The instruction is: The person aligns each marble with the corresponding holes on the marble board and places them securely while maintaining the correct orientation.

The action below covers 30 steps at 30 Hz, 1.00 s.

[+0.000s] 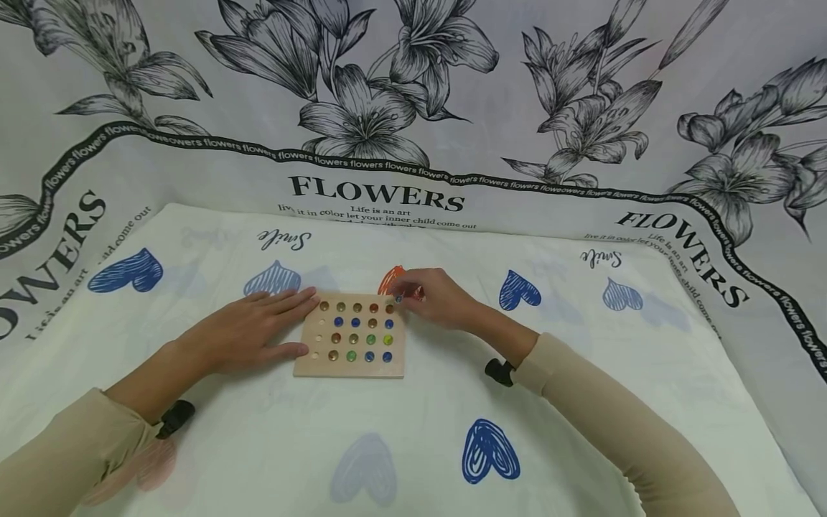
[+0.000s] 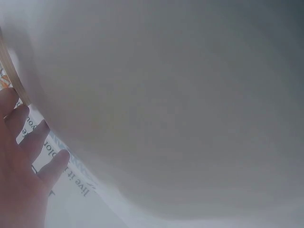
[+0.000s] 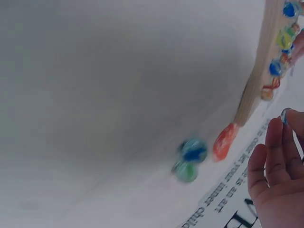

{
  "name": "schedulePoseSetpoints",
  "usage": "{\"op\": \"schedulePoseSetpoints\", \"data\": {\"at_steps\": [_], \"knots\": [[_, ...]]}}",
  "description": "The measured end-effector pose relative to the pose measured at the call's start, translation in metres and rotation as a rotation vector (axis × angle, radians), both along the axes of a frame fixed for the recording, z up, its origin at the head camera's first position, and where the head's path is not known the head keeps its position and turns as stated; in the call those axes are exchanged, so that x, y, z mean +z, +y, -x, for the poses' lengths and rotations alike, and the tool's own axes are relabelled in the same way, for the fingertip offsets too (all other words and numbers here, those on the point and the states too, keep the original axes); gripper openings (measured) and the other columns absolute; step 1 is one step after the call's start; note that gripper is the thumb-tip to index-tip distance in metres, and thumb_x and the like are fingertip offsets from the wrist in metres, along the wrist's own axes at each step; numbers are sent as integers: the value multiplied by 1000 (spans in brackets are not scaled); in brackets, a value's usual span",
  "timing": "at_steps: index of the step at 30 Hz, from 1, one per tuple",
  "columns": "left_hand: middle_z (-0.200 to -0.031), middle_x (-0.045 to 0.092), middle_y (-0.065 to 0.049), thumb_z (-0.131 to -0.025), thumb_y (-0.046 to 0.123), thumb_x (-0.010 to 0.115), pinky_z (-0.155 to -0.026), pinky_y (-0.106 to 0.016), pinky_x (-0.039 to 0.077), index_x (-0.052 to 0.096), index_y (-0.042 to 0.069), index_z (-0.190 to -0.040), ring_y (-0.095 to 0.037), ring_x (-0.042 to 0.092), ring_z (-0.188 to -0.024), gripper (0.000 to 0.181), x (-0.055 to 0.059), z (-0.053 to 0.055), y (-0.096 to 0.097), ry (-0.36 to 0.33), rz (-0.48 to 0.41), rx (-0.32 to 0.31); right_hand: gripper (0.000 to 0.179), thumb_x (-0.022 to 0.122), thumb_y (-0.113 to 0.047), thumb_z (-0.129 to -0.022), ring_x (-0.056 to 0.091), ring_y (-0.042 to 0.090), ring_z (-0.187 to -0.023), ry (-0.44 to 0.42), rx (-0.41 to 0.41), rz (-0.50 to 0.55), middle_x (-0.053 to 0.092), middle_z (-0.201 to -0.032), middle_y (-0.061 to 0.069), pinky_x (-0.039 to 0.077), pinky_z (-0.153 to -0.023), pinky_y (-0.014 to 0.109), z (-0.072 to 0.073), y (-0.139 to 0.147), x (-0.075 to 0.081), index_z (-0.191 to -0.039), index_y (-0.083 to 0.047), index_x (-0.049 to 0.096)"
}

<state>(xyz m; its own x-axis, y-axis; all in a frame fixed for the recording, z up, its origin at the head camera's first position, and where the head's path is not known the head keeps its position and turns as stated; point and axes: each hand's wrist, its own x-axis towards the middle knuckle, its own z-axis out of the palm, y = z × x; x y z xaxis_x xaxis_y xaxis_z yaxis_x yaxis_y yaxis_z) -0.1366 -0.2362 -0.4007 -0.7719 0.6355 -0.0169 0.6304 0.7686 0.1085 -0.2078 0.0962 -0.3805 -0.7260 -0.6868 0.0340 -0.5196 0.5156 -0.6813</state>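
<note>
Wooden board (image 1: 352, 370), pale, lying flat on a white heart-printed cloth (image 1: 258, 459), head view; seated marbles (image 1: 371, 339) in rows, blue, green, yellow and brownish, with pale hollows (image 1: 319, 338) down the left side; left hand (image 1: 248, 334), fingers straight, slightly spread, gripping nothing, fingertips and thumb at the board's left edge; right hand (image 1: 442, 298) at its upper right corner, thumb and fingertips brought together, pinching a small glass marble (image 1: 398, 298); flower-printed cloth (image 1: 497, 151) behind; left wrist view, left fingers extended and a little apart, near the board's edge; right wrist view, board at upper right, glass marble between thumb and finger, two loose marbles (image 3: 194, 151), blue and green, close together on the white cloth beside a red print (image 3: 224, 142).
</note>
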Motion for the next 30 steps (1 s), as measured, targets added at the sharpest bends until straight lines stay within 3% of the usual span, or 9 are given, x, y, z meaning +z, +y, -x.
{"op": "schedulePoseSetpoints", "data": {"at_steps": [10,21,30], "knots": [[-161,32,-6,-98,60,49,-113,-58,32,34,13,-156,-34,37,-143,77,2,0,0,-9,2,5,22,65,1,-93,60,9,-93,-92,90,15,71,-107,3,52,-83,19,-22,-40,8,-113,-5,70],[-160,35,-7,-98,58,51,-111,-59,34,36,11,-155,-34,40,-141,76,1,0,-1,13,-15,-14,21,64,-2,-95,62,5,-96,15,201,-4,72,-110,2,52,-86,20,-34,-71,6,-114,-5,70],[-160,34,-7,-97,58,52,-111,-59,33,37,11,-155,-34,39,-142,76,1,1,-2,2,-14,-16,20,66,-6,-96,59,3,-92,-11,272,-38,70,-108,-4,49,-84,13,-42,-88,5,-115,-8,71]]}}
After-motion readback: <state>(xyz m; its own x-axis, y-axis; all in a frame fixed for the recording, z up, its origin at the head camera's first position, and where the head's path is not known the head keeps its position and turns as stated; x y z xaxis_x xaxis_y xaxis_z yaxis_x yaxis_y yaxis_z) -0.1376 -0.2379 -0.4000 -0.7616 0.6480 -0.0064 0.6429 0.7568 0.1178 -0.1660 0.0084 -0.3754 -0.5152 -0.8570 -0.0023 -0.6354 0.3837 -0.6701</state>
